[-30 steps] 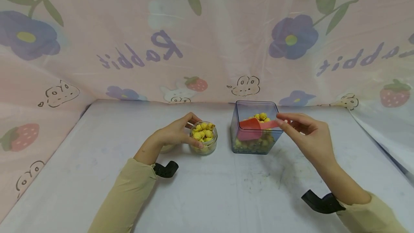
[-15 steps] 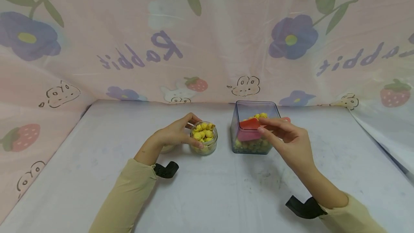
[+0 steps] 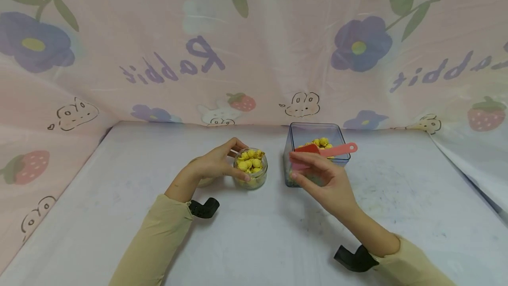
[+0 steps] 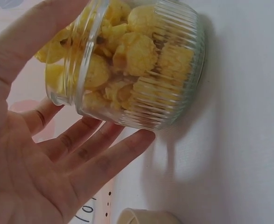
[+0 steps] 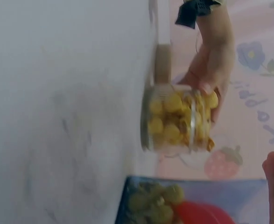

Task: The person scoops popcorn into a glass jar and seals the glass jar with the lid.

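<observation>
My left hand holds a ribbed glass jar between thumb and fingers. Yellow popcorn fills it up to the rim, and the left wrist view shows the fingers along its side. To the right stands a clear bluish plastic box, part filled with popcorn. A pink-red scoop lies in the box with its handle over the right rim. My right hand, with bent fingers and nothing between them, is in front of the box, overlapping the scoop's bowl in the head view.
A beige round object stands left of the jar, mostly hidden behind the left hand in the head view. Both containers stand on a white tabletop. A pink curtain printed with flowers hangs behind it.
My right hand has let go of the scoop's handle and moved left across the front of the box. The scoop stays in the box; the left hand keeps its place on the jar.
</observation>
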### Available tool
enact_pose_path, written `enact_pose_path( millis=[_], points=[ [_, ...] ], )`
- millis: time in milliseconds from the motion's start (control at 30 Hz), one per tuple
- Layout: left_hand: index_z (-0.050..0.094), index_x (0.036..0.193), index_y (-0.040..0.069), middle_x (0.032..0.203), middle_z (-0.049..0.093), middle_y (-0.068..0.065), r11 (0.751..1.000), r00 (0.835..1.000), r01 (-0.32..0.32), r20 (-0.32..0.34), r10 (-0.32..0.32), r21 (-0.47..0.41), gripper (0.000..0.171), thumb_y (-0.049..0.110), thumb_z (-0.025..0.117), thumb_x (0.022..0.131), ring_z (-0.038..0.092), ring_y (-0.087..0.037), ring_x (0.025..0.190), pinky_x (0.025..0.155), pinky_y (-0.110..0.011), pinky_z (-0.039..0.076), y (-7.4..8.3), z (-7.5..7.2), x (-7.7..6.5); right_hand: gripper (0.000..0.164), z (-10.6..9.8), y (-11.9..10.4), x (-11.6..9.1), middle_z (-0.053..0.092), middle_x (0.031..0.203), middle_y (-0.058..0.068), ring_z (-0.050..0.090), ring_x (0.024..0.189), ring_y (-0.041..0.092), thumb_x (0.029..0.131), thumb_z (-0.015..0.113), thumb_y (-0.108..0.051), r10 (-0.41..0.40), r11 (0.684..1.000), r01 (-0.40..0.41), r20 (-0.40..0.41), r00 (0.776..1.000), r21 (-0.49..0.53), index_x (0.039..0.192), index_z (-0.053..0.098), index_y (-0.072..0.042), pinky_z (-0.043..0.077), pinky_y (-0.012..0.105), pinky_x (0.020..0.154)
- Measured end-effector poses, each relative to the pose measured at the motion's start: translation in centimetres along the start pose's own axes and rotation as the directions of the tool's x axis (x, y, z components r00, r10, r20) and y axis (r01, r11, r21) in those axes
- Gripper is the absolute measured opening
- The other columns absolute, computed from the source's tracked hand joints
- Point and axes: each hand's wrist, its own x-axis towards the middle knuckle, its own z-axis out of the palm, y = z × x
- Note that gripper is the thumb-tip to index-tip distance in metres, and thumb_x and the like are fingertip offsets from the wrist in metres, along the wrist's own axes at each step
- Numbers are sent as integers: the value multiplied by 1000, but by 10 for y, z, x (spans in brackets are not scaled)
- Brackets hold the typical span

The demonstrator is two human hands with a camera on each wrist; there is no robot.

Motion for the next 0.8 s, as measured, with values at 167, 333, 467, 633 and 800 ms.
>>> enact_pose_path(
  millis=[167, 333, 467, 633, 800],
  points=[
    [43, 126, 14, 137, 45, -11, 1000, 1000, 0, -2, 0, -5, 67, 22, 84, 73, 41, -35, 131, 109, -53, 33, -1, 0, 1, 50, 14, 5, 0, 64, 125, 4, 67, 98, 10, 79, 72, 9, -13, 1000, 13, 26, 1000, 2, 127, 60, -1, 56, 27, 83],
    [43, 126, 15, 137, 45, -10, 1000, 1000, -1, -6, 1, -15, 67, 23, 84, 73, 40, -34, 131, 110, -54, 32, -1, -1, 0, 56, 25, 7, -1, 58, 135, 4, 63, 110, 8, 82, 73, 0, 43, 999, -41, 66, 997, -32, 134, 56, -9, 55, 27, 87],
    [45, 126, 18, 137, 46, -8, 1000, 1000, 14, -16, -14, -24, 67, 25, 85, 73, 40, -33, 132, 110, -55, 30, -1, 0, -2, 62, 33, 9, 0, 51, 142, 3, 56, 122, 14, 83, 73, -5, 72, 997, -69, 109, 991, -36, 140, 50, -14, 52, 30, 92],
    [46, 125, 20, 137, 46, -6, 998, 999, 20, -30, -21, -54, 66, 25, 85, 72, 40, -31, 132, 110, -57, 29, -3, 3, -3, 73, 40, 11, 1, 41, 150, 1, 44, 134, 25, 83, 75, -10, 94, 995, -90, 161, 982, -36, 146, 40, -18, 47, 44, 99],
    [48, 125, 21, 136, 47, -6, 997, 999, 8, -48, -12, -80, 65, 24, 86, 72, 41, -31, 131, 110, -58, 29, -6, 4, -3, 86, 46, 12, 4, 29, 156, -1, 32, 142, 29, 81, 78, -17, 163, 986, -156, 201, 966, -51, 152, 28, -23, 40, 46, 106]
  ],
)
